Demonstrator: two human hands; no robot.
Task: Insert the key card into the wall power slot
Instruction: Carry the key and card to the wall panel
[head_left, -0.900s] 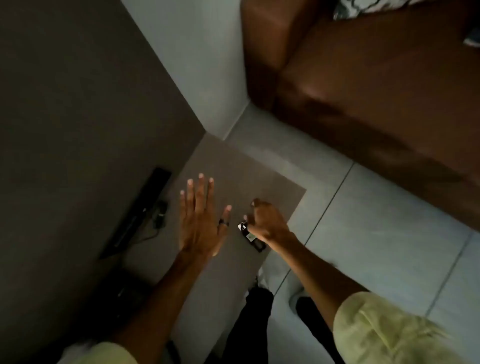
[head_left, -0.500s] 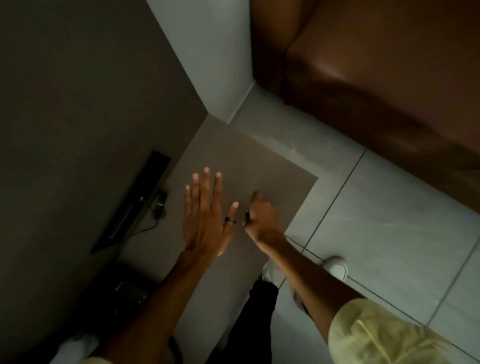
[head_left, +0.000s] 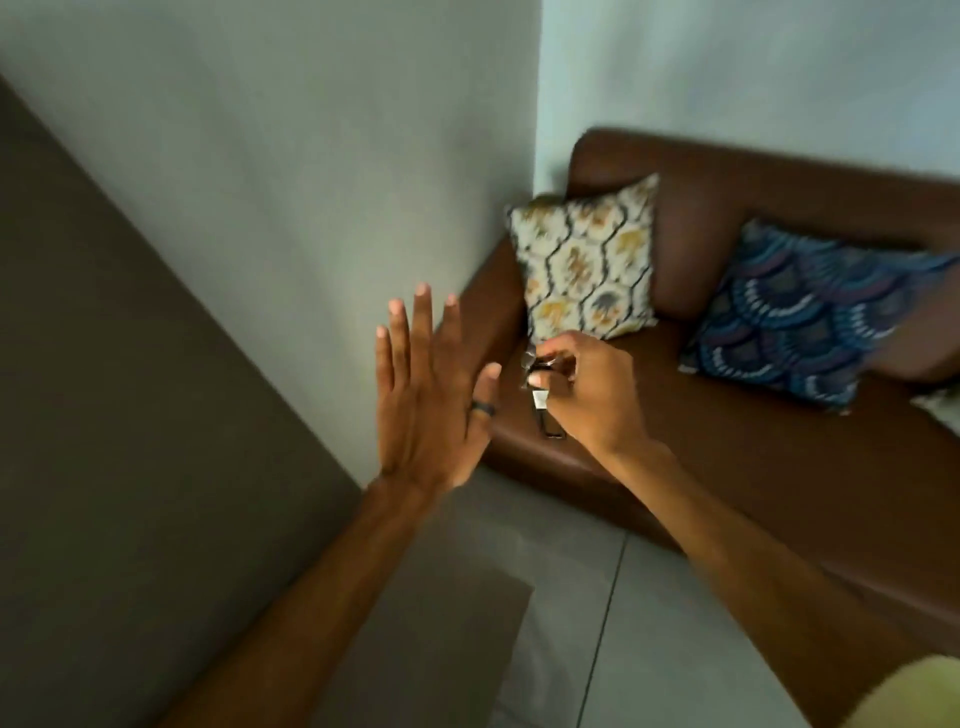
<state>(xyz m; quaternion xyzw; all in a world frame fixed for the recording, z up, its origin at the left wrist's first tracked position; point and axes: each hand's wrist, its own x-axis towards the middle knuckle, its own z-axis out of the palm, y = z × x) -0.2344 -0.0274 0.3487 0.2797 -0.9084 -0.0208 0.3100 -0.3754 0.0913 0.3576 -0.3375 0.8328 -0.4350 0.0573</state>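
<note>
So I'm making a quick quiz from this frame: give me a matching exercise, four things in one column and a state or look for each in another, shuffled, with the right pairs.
Things:
1. left hand
2. right hand
3. pale cushion
4. blue cushion

States:
A. scalloped pattern, further from the corner
B. open and flat, dark ring on one finger
C. pinched on the key card
D. propped upright at the sofa end nearest the wall

Pairs: 1-B, 2-C, 3-D, 4-A
</note>
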